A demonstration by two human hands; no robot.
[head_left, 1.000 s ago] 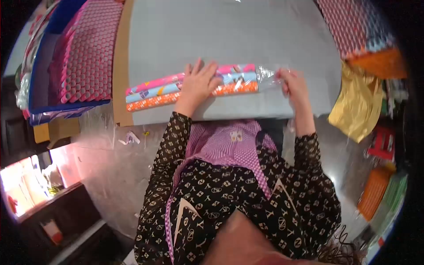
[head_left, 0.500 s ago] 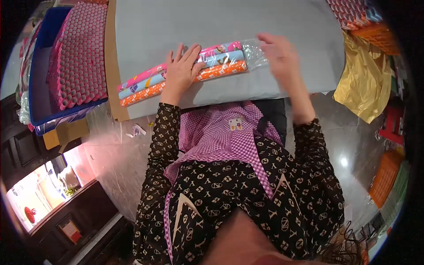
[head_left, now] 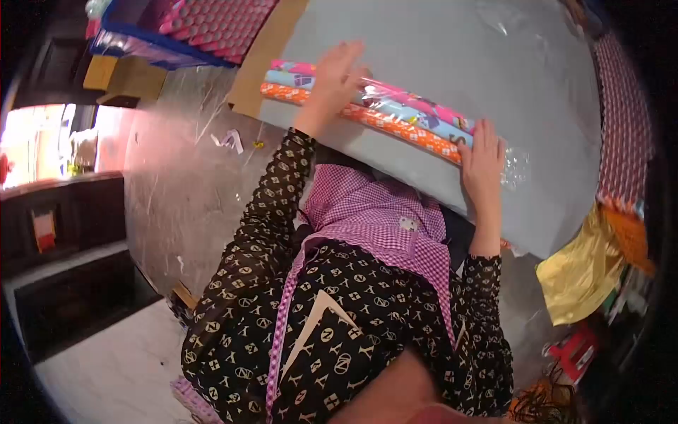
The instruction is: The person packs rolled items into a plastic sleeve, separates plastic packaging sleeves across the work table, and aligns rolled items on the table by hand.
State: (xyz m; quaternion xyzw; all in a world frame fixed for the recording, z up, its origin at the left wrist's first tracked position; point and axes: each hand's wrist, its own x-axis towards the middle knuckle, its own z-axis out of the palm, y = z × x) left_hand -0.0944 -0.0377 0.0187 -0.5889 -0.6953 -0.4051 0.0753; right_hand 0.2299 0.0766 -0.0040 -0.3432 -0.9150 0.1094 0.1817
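Three wrapping paper rolls (head_left: 406,121), pink, light blue and orange with patterns, lie side by side in a clear plastic sleeve on the grey-covered table. My left hand (head_left: 337,83) lies across them left of their middle, with its fingers stretched beyond the far edge. At their right end rests my right hand (head_left: 485,166), its fingers extended and its thumb apart, touching the rolls. The loose end of the clear sleeve (head_left: 517,168) sticks out to the right of this hand. My left palm hides part of the rolls.
A blue crate (head_left: 152,39) with many pink tubes (head_left: 222,28) stands at the upper left, beside a cardboard edge (head_left: 272,53). More stacked tubes (head_left: 625,120) are at the right. Gold plastic (head_left: 579,279) hangs below them; a red stool (head_left: 573,352) stands near it.
The view has turned, so the table and rolls now slant down to the right. My right hand has moved from the loose sleeve end onto the rolls' right end. My left hand stays on the rolls.
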